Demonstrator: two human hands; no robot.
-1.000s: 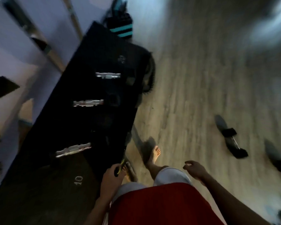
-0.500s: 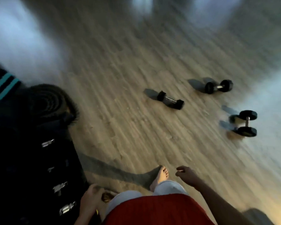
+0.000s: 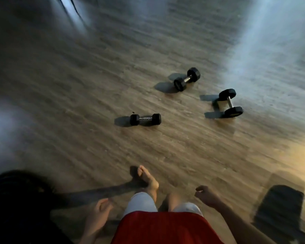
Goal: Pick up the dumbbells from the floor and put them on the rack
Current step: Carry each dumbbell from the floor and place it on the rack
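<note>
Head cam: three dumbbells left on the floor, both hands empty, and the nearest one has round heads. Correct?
Not quite. The nearest dumbbell has hexagonal heads, not round ones, as the head view shows. The rest holds: three dumbbells lie on the wooden floor, the other two being the far dumbbell and the right dumbbell, and the left hand and right hand are both empty.
</note>
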